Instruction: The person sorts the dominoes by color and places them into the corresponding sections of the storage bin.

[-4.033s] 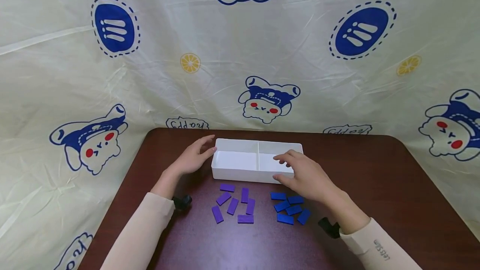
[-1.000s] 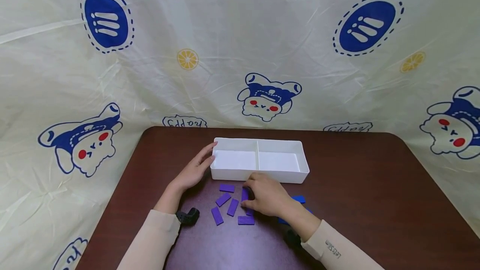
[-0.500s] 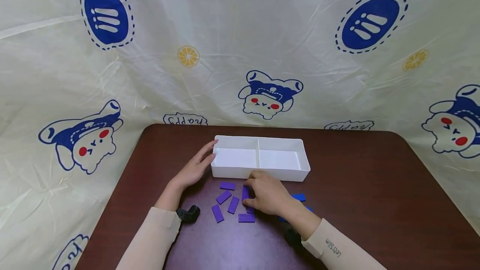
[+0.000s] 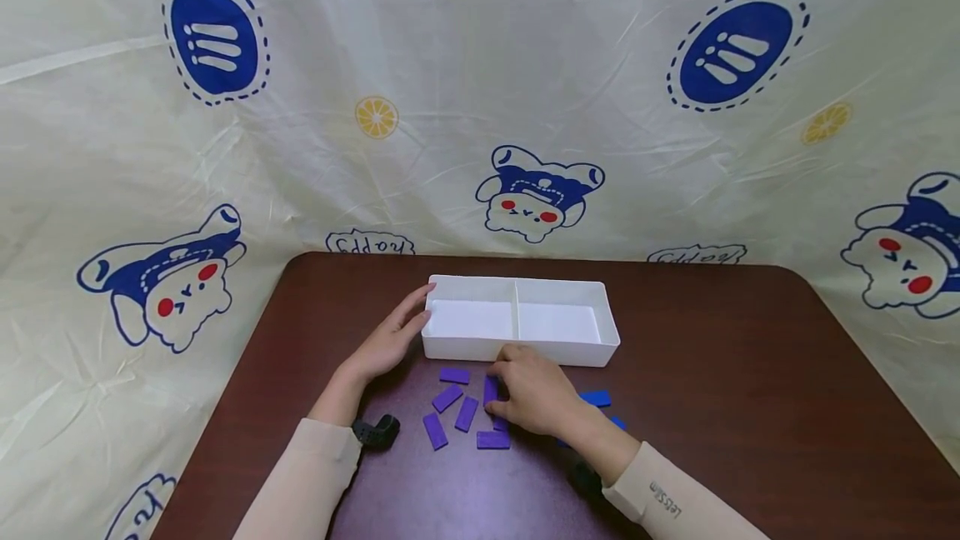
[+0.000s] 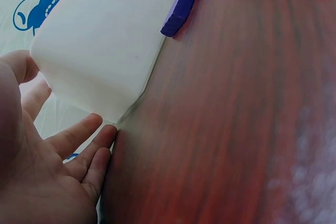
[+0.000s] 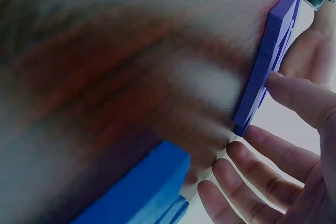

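Note:
My left hand [image 4: 384, 347] lies at the left end of a white two-compartment box [image 4: 457, 348], fingertips at its end wall and thumb by the near corner; the left wrist view shows these fingers [image 5: 79, 135] spread and relaxed. In front of the box, my right hand [image 4: 536, 390] pinches a small flat purple block [image 4: 490, 388] between thumb and index finger, one at each end. Its other fingers [image 6: 236, 169] hang loosely curled. A second purple block [image 4: 500, 424] is partly covered by the thumb. Both compartments of the box show bare floors.
Several more purple blocks [image 4: 465, 414] lie scattered left of the right hand. Blue blocks [image 4: 597, 398] lie under and behind the right wrist, mostly hidden by it. A printed white cloth [image 4: 420, 190] hangs behind the brown table [image 4: 720, 373].
From above the right compartment, my right hand has come left and down to the purple block. My left hand has settled against the box end. Over the last second little has moved.

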{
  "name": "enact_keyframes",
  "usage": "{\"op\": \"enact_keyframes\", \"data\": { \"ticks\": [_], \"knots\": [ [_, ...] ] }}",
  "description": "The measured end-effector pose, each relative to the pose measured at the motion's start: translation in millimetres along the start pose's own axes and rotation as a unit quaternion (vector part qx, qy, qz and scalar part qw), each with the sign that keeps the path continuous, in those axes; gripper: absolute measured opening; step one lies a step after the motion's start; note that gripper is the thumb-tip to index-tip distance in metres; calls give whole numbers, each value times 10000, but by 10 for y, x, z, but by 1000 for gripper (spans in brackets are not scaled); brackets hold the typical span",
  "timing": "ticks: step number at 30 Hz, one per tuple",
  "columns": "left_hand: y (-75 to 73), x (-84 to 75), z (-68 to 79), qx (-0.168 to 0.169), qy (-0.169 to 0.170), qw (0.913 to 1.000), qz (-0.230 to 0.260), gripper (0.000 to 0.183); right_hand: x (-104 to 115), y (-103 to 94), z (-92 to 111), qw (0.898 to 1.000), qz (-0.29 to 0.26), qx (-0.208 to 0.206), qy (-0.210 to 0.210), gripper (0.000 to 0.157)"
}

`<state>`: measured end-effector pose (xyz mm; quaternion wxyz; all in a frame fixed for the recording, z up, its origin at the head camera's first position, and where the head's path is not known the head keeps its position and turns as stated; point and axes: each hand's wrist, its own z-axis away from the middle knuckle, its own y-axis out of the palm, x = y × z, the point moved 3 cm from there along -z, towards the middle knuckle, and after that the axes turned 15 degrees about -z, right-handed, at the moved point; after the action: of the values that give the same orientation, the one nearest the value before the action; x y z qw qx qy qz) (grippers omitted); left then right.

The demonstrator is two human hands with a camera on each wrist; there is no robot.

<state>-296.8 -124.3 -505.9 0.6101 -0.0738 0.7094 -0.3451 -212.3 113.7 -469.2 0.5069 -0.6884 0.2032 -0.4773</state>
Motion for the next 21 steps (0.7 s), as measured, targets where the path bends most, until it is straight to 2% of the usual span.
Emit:
{"op": "enact_keyframes", "data": {
  "ticks": [21],
  "knots": [
    [10, 8, 12, -26, 0, 10000, -45, 54, 13, 32, 22, 9998, -61, -168, 44, 45]
  ]
}}
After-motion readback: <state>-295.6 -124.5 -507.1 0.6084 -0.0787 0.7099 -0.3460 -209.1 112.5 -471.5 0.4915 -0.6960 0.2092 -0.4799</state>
